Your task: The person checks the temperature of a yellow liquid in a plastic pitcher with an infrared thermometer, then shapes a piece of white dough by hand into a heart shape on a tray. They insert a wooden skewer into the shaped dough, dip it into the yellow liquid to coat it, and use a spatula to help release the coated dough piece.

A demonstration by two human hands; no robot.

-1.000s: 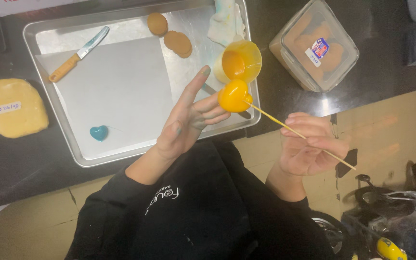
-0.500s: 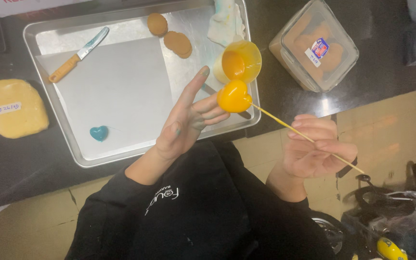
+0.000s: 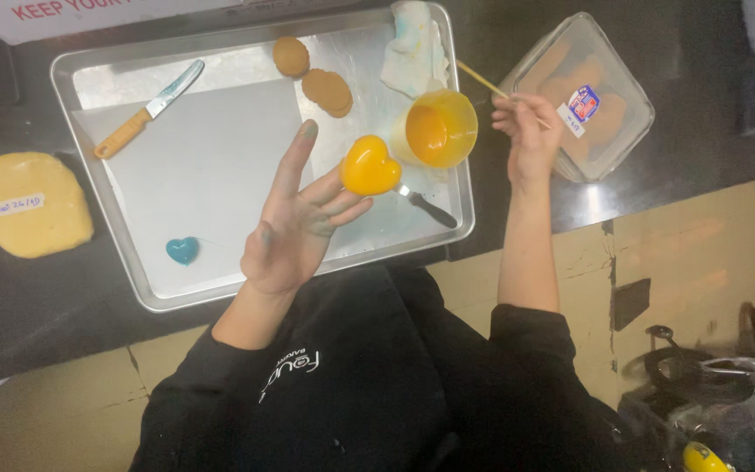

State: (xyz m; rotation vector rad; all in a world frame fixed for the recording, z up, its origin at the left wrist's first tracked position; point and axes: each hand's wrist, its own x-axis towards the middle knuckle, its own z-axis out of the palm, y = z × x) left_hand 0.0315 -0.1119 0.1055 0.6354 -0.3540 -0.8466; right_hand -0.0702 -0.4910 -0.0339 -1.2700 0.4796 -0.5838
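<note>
Dough comes first at the far left: a flat slab of pale yellow dough (image 3: 24,203) with a small white label lies on the dark counter, outside the left rim of the shallow silver metal baking tray (image 3: 102,218). Inside that tray, near its upper left corner, rests a knife with an orange handle (image 3: 148,108) on a sheet of white paper (image 3: 203,166), and a small blue heart-shaped piece (image 3: 183,250) sits near the tray's lower left. The left hand (image 3: 294,227) is spread wide over the tray, palm up, its fingertips propping up a glossy yellow heart-shaped piece (image 3: 369,165); no finger curls around it. Toward the tray's top edge lie 3 round brown cookies (image 3: 316,79) and a crumpled white cloth (image 3: 412,45). An orange plastic cup (image 3: 437,128) stands at the tray's right side. Just past the tray's right rim, the right hand (image 3: 526,131) pinches a thin wooden skewer (image 3: 487,83) between closed fingers. Further right sits a clear lidded plastic container (image 3: 587,96).
</note>
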